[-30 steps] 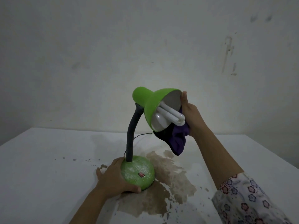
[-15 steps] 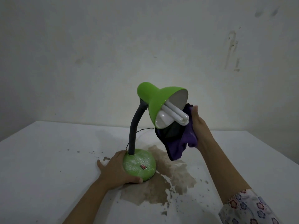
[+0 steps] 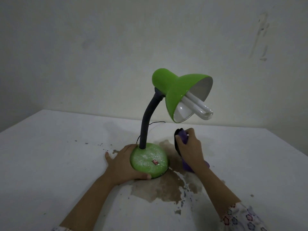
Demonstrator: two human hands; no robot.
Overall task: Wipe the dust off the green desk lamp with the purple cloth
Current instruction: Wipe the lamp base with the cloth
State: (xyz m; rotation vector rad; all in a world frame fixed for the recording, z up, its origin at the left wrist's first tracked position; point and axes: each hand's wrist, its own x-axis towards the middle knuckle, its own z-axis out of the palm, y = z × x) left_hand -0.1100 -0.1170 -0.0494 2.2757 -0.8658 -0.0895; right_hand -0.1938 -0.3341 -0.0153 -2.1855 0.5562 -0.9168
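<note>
Steadying green lamp base [image 3: 148, 160] with left hand [image 3: 122, 164], right hand [image 3: 190, 150] gripping purple cloth [image 3: 183, 139]

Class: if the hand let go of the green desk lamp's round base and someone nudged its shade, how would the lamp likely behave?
The green desk lamp would probably tip: its shade overhangs the small domed base, which the left hand grips. Its dark bent neck looks flexible, so it may bend first. The protruding white bulb seems fragile.

One green desk lamp [image 3: 175, 97], one white bulb [image 3: 198, 108], one purple cloth [image 3: 183, 139], two hands, left hand [image 3: 123, 161], right hand [image 3: 190, 150]
</note>
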